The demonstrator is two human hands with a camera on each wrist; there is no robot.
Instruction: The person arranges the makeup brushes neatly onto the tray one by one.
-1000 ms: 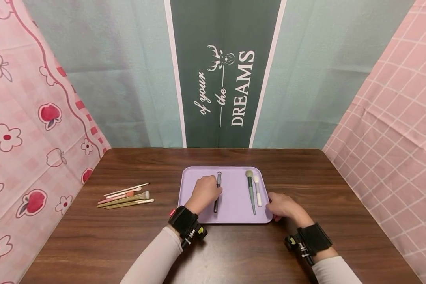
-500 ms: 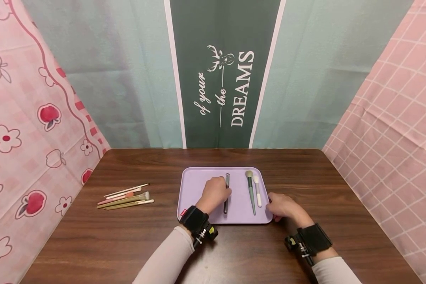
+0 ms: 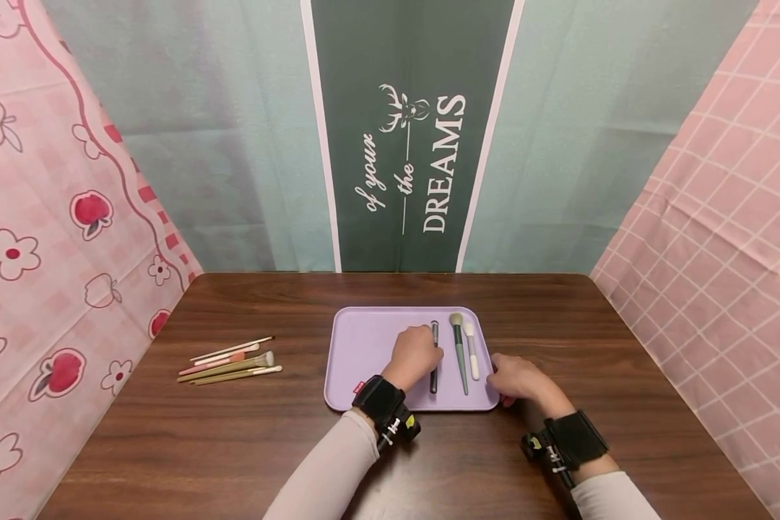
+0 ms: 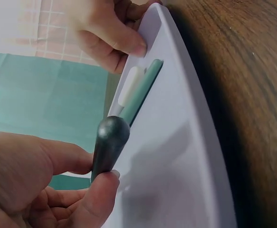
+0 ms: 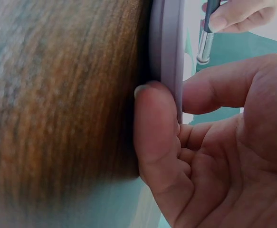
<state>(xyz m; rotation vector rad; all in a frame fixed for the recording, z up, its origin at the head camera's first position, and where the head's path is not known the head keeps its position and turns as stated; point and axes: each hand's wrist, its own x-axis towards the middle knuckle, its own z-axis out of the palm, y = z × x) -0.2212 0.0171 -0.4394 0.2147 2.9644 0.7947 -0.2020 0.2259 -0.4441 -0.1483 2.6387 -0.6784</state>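
Observation:
My left hand [image 3: 416, 352] pinches a black makeup brush [image 3: 434, 379] by its handle over the lilac tray [image 3: 364, 339]. In the left wrist view the brush's rounded dark end [image 4: 113, 130] points toward the camera, and a shadow falls on the tray below it. Just right of it on the tray lie a green-handled brush [image 3: 461, 361] and a shorter white brush [image 3: 473, 354], roughly side by side. My right hand [image 3: 516, 377] grips the tray's right edge near the front corner. In the right wrist view, digits of that hand sit on both sides of the rim [image 5: 171, 61].
Several more makeup brushes [image 3: 230, 361] lie in a loose bunch on the brown wooden table [image 3: 266, 440], left of the tray. Patterned pink curtains hang at both sides, and a green-grey cloth [image 3: 234, 180] with lettering hangs behind the table.
My left hand has carried the black makeup brush rightward over the tray, closer to the green and white brushes. My right hand keeps its grip on the tray's edge.

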